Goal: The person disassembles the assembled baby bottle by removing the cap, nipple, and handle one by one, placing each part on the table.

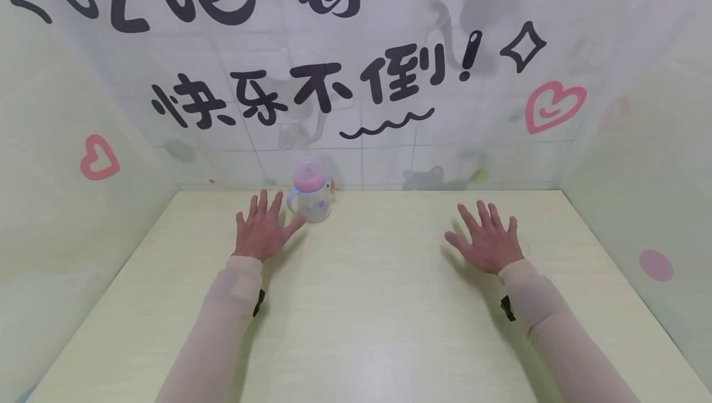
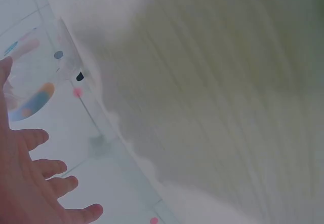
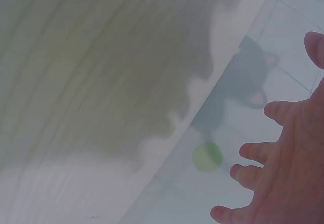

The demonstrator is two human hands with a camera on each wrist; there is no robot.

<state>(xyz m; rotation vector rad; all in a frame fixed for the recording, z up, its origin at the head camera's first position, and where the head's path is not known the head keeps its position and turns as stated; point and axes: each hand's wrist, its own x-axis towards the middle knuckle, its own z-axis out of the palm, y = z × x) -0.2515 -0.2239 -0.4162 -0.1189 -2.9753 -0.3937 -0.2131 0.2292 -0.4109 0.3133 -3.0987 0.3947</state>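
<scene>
A baby bottle (image 1: 316, 208) with a pink cap and blue-topped handles stands upright near the back edge of the light wooden table (image 1: 367, 292). My left hand (image 1: 260, 233) is just to the left of it, fingers spread and palm down, its thumb near the bottle's base; whether they touch is unclear. Part of the clear bottle (image 2: 61, 64) also appears beside the thumb in the left wrist view. Well to the right, my right hand (image 1: 491, 245) has its fingers spread over the table and holds nothing. Its fingers are likewise extended in the right wrist view.
Behind the table hangs a printed backdrop (image 1: 384, 165) with large black characters and a pink heart (image 1: 555, 106). Pale side panels flank the table at left (image 1: 67, 230) and right (image 1: 628, 205). Both forearms in pale sleeves reach in from the front.
</scene>
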